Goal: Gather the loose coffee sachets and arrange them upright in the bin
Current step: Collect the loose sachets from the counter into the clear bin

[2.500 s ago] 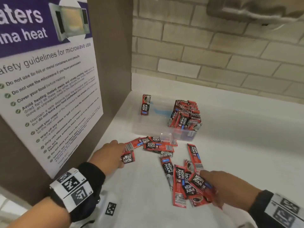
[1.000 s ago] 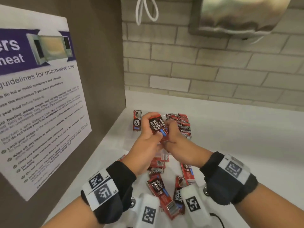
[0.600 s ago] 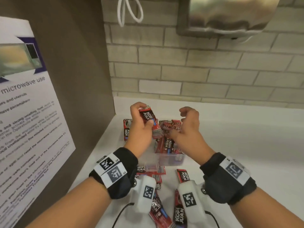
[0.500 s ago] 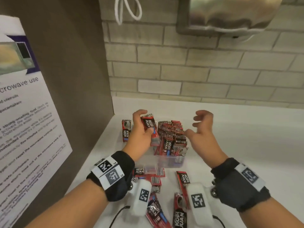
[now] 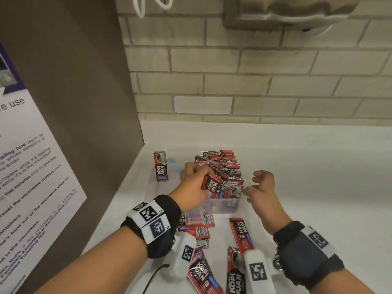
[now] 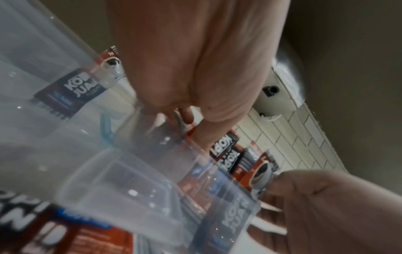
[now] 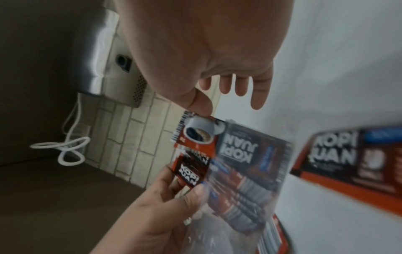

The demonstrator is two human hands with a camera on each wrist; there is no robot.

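Observation:
A clear plastic bin [image 5: 220, 205] stands on the white counter. A row of red and black coffee sachets [image 5: 224, 164] stands upright in its right half, and a single sachet [image 5: 161, 166] stands at its far left. My left hand [image 5: 199, 179] is down inside the bin and grips a small bunch of sachets [image 5: 210, 185] against the left side of that row. My right hand [image 5: 254, 183] hovers at the bin's front right corner. Its thumb touches the top of the front sachet [image 7: 200, 130], and its other fingers [image 7: 241, 87] hang loosely curled, clear of the sachet. Several loose sachets [image 5: 241, 232] lie flat in front of the bin.
A brown cabinet side carrying a microwave poster [image 5: 31, 166] walls off the left. A brick wall [image 5: 254, 81] stands behind the bin, with a steel dispenser [image 5: 286, 11] and a white cord [image 5: 148, 5] above. The white counter [image 5: 328, 187] runs on to the right.
My left hand has come down from above the bin and brought its sachets in beside the row. My right hand has moved in from spread fingers, and its thumb now touches the front sachet.

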